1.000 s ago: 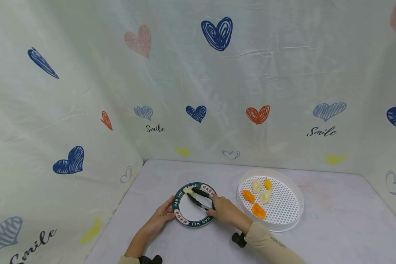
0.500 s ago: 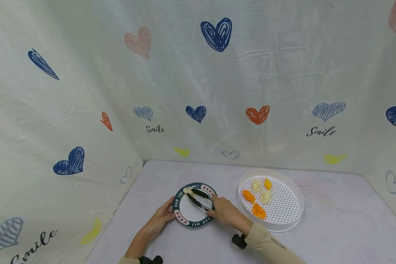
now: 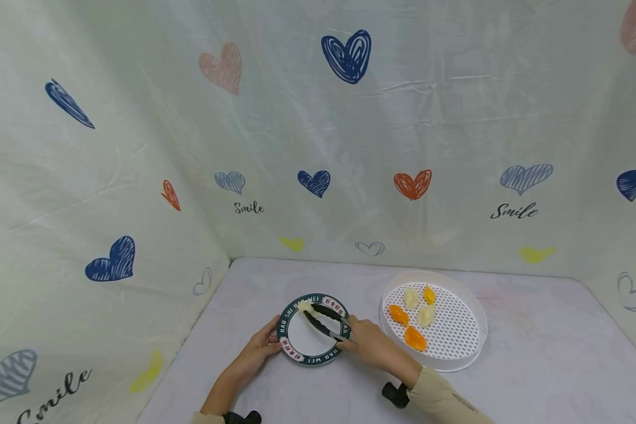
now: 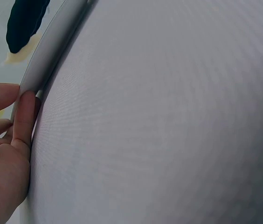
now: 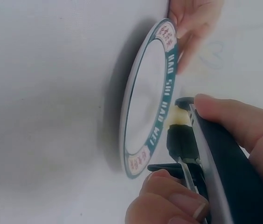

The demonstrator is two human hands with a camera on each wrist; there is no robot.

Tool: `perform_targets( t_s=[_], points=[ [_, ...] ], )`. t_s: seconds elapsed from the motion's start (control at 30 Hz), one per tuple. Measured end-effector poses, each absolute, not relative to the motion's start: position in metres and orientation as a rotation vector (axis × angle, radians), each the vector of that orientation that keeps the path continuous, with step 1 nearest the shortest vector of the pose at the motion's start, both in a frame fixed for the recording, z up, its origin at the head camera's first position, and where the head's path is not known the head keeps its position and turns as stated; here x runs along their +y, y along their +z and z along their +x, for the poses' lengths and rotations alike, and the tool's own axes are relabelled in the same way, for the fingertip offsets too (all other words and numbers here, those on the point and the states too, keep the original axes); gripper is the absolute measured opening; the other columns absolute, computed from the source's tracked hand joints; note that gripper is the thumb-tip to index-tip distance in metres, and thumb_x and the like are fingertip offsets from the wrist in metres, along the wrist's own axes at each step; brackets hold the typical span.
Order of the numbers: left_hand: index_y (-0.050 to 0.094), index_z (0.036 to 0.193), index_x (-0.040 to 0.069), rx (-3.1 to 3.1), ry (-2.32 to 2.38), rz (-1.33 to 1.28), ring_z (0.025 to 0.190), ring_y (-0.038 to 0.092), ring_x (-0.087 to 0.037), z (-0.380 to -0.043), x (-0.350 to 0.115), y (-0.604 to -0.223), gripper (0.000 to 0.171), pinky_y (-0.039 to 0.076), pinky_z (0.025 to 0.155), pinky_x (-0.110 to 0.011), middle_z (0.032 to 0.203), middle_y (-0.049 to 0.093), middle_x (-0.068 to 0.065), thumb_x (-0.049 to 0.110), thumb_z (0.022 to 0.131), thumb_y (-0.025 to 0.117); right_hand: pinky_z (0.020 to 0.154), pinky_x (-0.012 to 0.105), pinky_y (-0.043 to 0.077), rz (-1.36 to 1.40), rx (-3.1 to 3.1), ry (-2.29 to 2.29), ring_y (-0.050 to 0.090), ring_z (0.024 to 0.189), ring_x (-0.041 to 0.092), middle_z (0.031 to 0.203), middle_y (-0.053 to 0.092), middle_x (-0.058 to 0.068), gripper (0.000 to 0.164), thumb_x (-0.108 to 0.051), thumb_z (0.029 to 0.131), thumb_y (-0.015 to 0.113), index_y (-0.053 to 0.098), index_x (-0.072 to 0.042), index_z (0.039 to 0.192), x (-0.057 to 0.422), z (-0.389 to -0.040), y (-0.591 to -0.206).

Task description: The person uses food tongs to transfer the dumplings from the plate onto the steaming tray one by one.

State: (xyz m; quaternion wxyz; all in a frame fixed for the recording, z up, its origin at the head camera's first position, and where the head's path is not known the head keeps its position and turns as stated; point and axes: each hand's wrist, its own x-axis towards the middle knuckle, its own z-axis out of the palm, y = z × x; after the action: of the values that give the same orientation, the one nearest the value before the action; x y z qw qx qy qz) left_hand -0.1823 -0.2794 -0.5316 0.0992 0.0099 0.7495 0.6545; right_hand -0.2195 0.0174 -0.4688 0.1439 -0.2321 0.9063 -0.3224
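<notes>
My left hand [image 3: 259, 346] pinches the left edge of a round white plate [image 3: 303, 341] with a lettered dark green rim. In the left wrist view, thumb and fingers [image 4: 25, 114] are on the plate's edge. My right hand [image 3: 370, 343] holds black-and-silver tongs [image 3: 317, 323], reaching across the plate from the right. At the tongs' tips, by the plate's far left rim, lies a pale yellow dumpling-like piece [image 3: 303, 306]. In the right wrist view the tongs' dark handle [image 5: 229, 172] lies between thumb and fingers, and the tips partly hide the pale piece [image 5: 180, 117].
Right of the plate stands a round white tray [image 3: 458, 330] with a perforated base. Pale pieces [image 3: 426, 316] and orange pieces [image 3: 416, 338] lie on its left half. A heart-printed curtain [image 3: 456, 118] rises behind and left of the white table [image 3: 535, 341].
My right hand has drawn slightly right and toward me with the tongs, while their tips remain by the pale piece. My left hand and the plate stay in place.
</notes>
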Motion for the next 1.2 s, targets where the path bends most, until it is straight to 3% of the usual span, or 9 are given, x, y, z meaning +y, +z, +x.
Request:
perform_targets(
  t_s=[0.2,0.3,0.37,0.5,0.63,0.77,0.93,1.07,1.2],
  points=[
    [0.014,0.155,-0.009,2.229,1.929,-0.003,0.108,0.05,-0.024,-0.182,-0.277,-0.532,0.074,0.044,0.089,-0.017,0.148,0.038,-0.028,0.0,0.095,0.057,0.062,0.037,0.053,-0.71,2.615,-0.936,0.055,0.075,0.022,0.104,0.065,0.026,0.06,-0.03,0.092,0.072,0.05,0.011,0.13,0.033,-0.21,-0.462],
    [0.016,0.155,-0.008,2.246,1.918,-0.024,0.113,0.048,-0.026,-0.182,-0.277,-0.53,0.073,0.04,0.103,-0.028,0.153,0.034,-0.027,0.0,0.095,0.057,0.064,0.038,0.054,-0.73,2.619,-0.937,0.056,0.076,0.021,0.107,0.065,0.028,0.061,-0.031,0.092,0.071,0.05,0.012,0.13,0.039,-0.207,-0.458],
    [0.017,0.155,-0.008,2.246,1.92,-0.044,0.119,0.045,-0.028,-0.183,-0.276,-0.529,0.072,0.031,0.112,-0.039,0.154,0.033,-0.026,0.0,0.095,0.057,0.066,0.039,0.056,-0.726,2.621,-0.94,0.058,0.077,0.021,0.107,0.066,0.028,0.061,-0.032,0.092,0.071,0.051,0.012,0.13,0.042,-0.205,-0.455],
    [0.019,0.155,-0.008,2.232,1.946,-0.073,0.137,0.033,-0.035,-0.183,-0.275,-0.53,0.072,0.015,0.116,-0.052,0.156,0.03,-0.026,-0.002,0.094,0.057,0.065,0.039,0.056,-0.691,2.618,-0.956,0.058,0.076,0.022,0.104,0.066,0.027,0.062,-0.032,0.091,0.073,0.051,0.011,0.13,0.048,-0.202,-0.453],
    [0.021,0.154,-0.008,2.244,1.943,-0.089,0.148,0.013,-0.04,-0.183,-0.274,-0.531,0.071,0.013,0.116,-0.053,0.16,0.021,-0.025,-0.003,0.093,0.057,0.056,0.033,0.051,-0.66,2.6,-0.989,0.055,0.07,0.021,0.09,0.065,0.017,0.06,-0.033,0.09,0.073,0.053,0.009,0.127,0.056,-0.197,-0.452],
    [0.02,0.155,-0.007,2.247,1.93,-0.084,0.149,0.007,-0.04,-0.185,-0.274,-0.531,0.072,0.012,0.116,-0.053,0.161,0.018,-0.023,-0.002,0.093,0.057,0.049,0.027,0.043,-0.671,2.58,-1.028,0.051,0.061,0.018,0.073,0.055,0.006,0.057,-0.036,0.091,0.072,0.054,0.008,0.122,0.066,-0.193,-0.449],
    [0.019,0.155,-0.007,2.241,1.933,-0.067,0.149,0.008,-0.039,-0.185,-0.273,-0.531,0.072,0.012,0.116,-0.051,0.162,0.018,-0.022,-0.001,0.094,0.057,0.047,0.024,0.039,-0.677,2.565,-1.065,0.049,0.058,0.015,0.067,0.052,0.004,0.053,-0.04,0.091,0.071,0.056,0.005,0.115,0.077,-0.189,-0.448],
    [0.019,0.155,-0.008,2.237,1.945,-0.067,0.142,0.029,-0.04,-0.183,-0.273,-0.53,0.072,0.015,0.115,-0.051,0.157,0.028,-0.026,-0.003,0.094,0.056,0.048,0.025,0.038,-0.651,2.564,-1.073,0.048,0.058,0.016,0.066,0.051,0.004,0.053,-0.042,0.09,0.071,0.056,0.003,0.113,0.085,-0.184,-0.446],
    [0.018,0.155,-0.008,2.233,1.947,-0.071,0.127,0.044,-0.033,-0.182,-0.274,-0.53,0.072,0.019,0.115,-0.051,0.151,0.037,-0.027,-0.003,0.094,0.056,0.048,0.026,0.038,-0.61,2.578,-1.076,0.047,0.058,0.016,0.066,0.05,0.004,0.059,-0.045,0.088,0.072,0.056,0.004,0.119,0.093,-0.179,-0.442]
  ],
)
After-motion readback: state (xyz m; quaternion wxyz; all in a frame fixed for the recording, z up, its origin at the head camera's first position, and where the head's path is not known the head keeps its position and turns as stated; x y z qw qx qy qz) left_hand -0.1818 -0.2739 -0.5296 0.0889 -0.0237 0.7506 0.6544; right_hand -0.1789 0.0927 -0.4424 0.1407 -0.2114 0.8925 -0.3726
